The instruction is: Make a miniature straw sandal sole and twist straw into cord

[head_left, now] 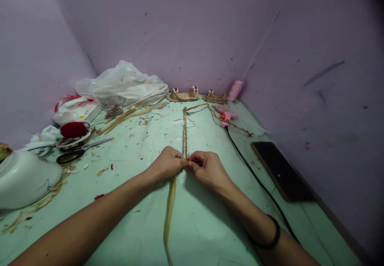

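Note:
A thin brown braided cord runs from my hands up the pale green surface, bends at the back and trails off to the right. At its near end my left hand is closed in a pinch on the cord. Touching it from the right, my right hand pinches the same end between thumb and fingers. From under my left hand a flat yellowish fibre strip hangs toward the front edge of the view. The fingertips hide the exact point where strip and cord meet.
Black-handled scissors, a red yarn ball and a white bowl-like object lie left. A plastic bag and woven slippers are behind. On the right are a pink glue gun, its black cable and a phone.

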{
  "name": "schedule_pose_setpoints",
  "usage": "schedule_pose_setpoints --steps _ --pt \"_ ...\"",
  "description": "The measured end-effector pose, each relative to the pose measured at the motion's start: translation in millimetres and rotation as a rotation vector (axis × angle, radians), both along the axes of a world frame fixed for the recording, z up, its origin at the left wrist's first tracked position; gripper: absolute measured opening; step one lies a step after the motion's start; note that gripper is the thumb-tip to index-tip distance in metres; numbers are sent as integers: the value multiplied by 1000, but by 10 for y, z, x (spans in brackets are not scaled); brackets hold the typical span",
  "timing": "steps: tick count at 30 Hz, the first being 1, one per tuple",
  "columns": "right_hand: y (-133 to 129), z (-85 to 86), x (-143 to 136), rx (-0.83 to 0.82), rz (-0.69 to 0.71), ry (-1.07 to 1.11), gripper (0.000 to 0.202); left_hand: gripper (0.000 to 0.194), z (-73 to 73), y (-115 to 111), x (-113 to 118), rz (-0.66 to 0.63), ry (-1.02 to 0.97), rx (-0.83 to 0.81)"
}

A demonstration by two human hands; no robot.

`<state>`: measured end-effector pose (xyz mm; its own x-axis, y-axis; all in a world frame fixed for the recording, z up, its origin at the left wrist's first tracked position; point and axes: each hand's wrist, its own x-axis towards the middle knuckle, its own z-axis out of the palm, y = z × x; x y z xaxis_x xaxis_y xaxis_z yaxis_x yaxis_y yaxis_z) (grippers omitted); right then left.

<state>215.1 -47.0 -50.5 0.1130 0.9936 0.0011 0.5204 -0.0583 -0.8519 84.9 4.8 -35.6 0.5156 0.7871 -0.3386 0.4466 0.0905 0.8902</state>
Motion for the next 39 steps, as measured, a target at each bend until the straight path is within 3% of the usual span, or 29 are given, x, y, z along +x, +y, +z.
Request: schedule_pose_setpoints --steps 8,17,20,23,27,29,31,35,37,39 --pt "-158 267 -80 -110 -131 -201 13 17 -57 -33 28 29 10 43" --pt "-307 112 -241 363 32 -675 16 13 50 -85 -8 78 -143 -140" --pt "-342 102 -284 439 66 -853 22 11 52 -87 -37 95 -201 -168" --pt "-372 152 -287 421 97 -873 21 9 37 -85 -50 133 -225 -174" --pt "-351 296 -163 267 -7 -608 21 12 53 -85 -49 145 -247 -220" --pt "-292 349 -76 177 -155 -351 33 14 68 -85 -47 134 -260 -257" --pt "-210 358 -24 61 -229 9 32 16 68 -82 -47 124 -288 -274" --pt "-59 268 -66 -318 -58 693 16 13 15 -64 -49 75 -310 -251" --pt "-18 204 -101 -389 -32 733 15 11 -9 -50 -54 36 -270 -201" --pt "2 140 -105 -339 -45 618 19 11 -6 -30 -69 9 -204 -131"
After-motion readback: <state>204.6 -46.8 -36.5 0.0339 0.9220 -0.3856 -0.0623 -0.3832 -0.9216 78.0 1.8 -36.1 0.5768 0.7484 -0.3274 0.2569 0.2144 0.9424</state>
